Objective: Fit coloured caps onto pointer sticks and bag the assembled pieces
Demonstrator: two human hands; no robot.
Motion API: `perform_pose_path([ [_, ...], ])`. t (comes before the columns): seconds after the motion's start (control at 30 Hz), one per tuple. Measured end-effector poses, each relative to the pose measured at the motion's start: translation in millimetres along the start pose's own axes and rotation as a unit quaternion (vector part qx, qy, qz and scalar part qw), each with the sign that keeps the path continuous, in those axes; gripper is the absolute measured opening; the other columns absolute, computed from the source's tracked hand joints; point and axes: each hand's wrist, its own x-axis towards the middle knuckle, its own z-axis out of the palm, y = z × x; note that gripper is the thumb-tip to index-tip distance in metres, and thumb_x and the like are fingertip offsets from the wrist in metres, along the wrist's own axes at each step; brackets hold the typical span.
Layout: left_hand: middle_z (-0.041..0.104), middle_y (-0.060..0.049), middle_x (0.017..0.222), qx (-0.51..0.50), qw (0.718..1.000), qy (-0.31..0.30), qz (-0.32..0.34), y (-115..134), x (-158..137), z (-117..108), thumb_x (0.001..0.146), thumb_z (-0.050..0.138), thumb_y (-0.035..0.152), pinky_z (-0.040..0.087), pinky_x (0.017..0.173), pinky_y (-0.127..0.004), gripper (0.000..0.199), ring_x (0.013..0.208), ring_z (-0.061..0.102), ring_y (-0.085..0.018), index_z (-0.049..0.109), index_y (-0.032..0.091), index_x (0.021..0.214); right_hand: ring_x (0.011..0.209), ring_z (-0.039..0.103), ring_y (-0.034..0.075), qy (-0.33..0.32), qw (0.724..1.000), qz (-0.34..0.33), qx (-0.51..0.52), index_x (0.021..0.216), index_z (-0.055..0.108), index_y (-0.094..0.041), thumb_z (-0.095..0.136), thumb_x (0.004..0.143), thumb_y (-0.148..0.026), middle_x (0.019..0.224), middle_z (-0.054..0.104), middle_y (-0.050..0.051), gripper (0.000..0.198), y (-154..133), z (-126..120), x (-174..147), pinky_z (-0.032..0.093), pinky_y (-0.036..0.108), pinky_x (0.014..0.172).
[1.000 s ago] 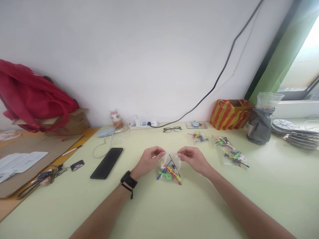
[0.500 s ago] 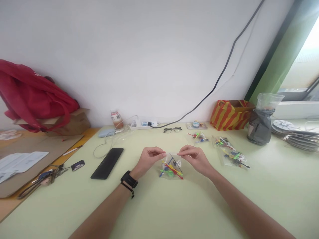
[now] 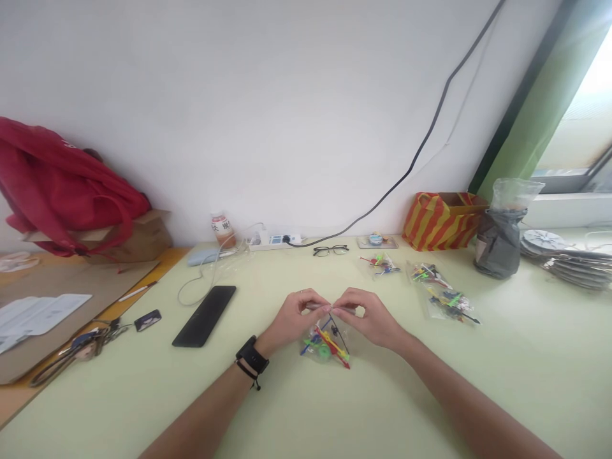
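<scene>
A clear plastic bag (image 3: 325,344) hangs between my two hands, low over the pale green table. Small coloured plastic parts, red, yellow, green and blue, show through it. My left hand (image 3: 302,317), with a black watch on its wrist, pinches the bag's top edge. Right beside it, my right hand (image 3: 368,317) pinches the same edge, and the fingertips of both hands nearly meet. The fingers hide the bag's upper rim, so I cannot tell whether it is sealed.
Similar bags of parts (image 3: 452,303) lie to the right. Left of my hands is a black phone (image 3: 204,315). Glasses (image 3: 331,250), a power strip (image 3: 275,240) and a bottle (image 3: 222,231) line the wall. A striped bag (image 3: 442,220) stands at the back right.
My hands have come together from either side along the bag's top edge, and slightly lower. The bag with its parts has shifted a little nearer to me.
</scene>
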Motion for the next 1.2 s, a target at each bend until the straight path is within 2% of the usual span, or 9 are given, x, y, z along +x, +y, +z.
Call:
perform_pose_path([
  [0.2,0.073,-0.006,0.079,-0.014,0.999,-0.032,-0.034,-2,-1,-5,0.087,0.078,0.042,0.046,0.068,-0.028,0.026,0.073,0.061,-0.017,0.084,0.017,0.091,0.068,0.059,0.017,-0.041,0.999,0.013,0.013,0.089,0.081,-0.022,0.066,0.093,-0.046,0.078,0.072,0.005,0.029,5,-7,0,0.047,0.029,0.064],
  [0.37,0.072,-0.006,0.072,-0.037,0.995,-0.057,-0.071,-7,-1,-8,0.085,0.078,0.048,0.044,0.060,-0.027,0.034,0.063,0.057,-0.015,0.083,0.015,0.087,0.058,0.055,0.015,-0.099,0.994,0.040,0.033,0.087,0.081,-0.020,0.067,0.091,-0.051,0.069,0.069,0.003,0.034,6,-20,2,0.044,0.027,0.055],
  [0.6,0.077,-0.008,0.078,-0.061,0.993,-0.048,-0.092,-10,2,-19,0.080,0.082,0.047,0.051,0.066,-0.029,0.032,0.068,0.066,-0.018,0.082,0.015,0.082,0.055,0.044,0.013,-0.116,0.992,0.038,0.030,0.085,0.081,-0.021,0.062,0.093,-0.054,0.062,0.059,0.000,0.038,3,-30,4,0.036,0.025,0.049],
  [0.77,0.076,-0.008,0.076,-0.062,0.993,-0.043,-0.091,-11,3,-17,0.080,0.082,0.049,0.052,0.067,-0.029,0.034,0.068,0.067,-0.018,0.080,0.014,0.080,0.050,0.039,0.012,-0.115,0.991,0.057,0.025,0.088,0.082,-0.022,0.062,0.091,-0.059,0.052,0.048,-0.003,0.042,5,-35,3,0.036,0.024,0.047],
  [0.87,0.075,-0.008,0.076,-0.054,0.993,-0.041,-0.093,-16,3,-16,0.081,0.080,0.049,0.051,0.066,-0.028,0.035,0.068,0.065,-0.017,0.078,0.014,0.080,0.050,0.039,0.012,-0.110,0.992,0.058,0.007,0.087,0.081,-0.021,0.062,0.091,-0.057,0.053,0.047,-0.003,0.040,10,-39,3,0.036,0.025,0.047],
  [0.97,0.072,-0.005,0.073,-0.032,0.996,-0.007,-0.089,-29,3,-23,0.084,0.078,0.049,0.048,0.064,-0.026,0.036,0.067,0.062,-0.015,0.075,0.014,0.079,0.051,0.042,0.013,-0.071,0.996,0.051,-0.036,0.083,0.080,-0.020,0.061,0.092,-0.054,0.057,0.053,-0.001,0.039,19,-52,3,0.035,0.025,0.048],
  [1.07,0.069,-0.003,0.069,0.021,0.994,0.072,-0.083,-43,4,-33,0.083,0.076,0.052,0.045,0.060,-0.025,0.039,0.063,0.059,-0.015,0.071,0.015,0.074,0.048,0.043,0.013,0.030,0.991,0.054,-0.116,0.083,0.080,-0.020,0.060,0.091,-0.053,0.054,0.052,-0.001,0.039,31,-72,2,0.033,0.027,0.048],
  [1.13,0.068,-0.003,0.068,0.055,0.990,0.100,-0.079,-41,6,-35,0.083,0.075,0.053,0.043,0.058,-0.026,0.039,0.062,0.058,-0.015,0.070,0.015,0.072,0.046,0.039,0.013,0.113,0.976,0.044,-0.181,0.082,0.080,-0.020,0.060,0.090,-0.050,0.048,0.045,-0.003,0.037,37,-84,0,0.032,0.028,0.049],
  [1.2,0.069,-0.003,0.069,0.090,0.989,0.099,-0.054,-24,8,-33,0.086,0.073,0.051,0.045,0.059,-0.027,0.037,0.063,0.059,-0.016,0.071,0.017,0.072,0.046,0.038,0.014,0.202,0.949,0.015,-0.241,0.079,0.078,-0.020,0.060,0.089,-0.046,0.046,0.043,-0.003,0.033,39,-89,-3,0.034,0.029,0.052],
])
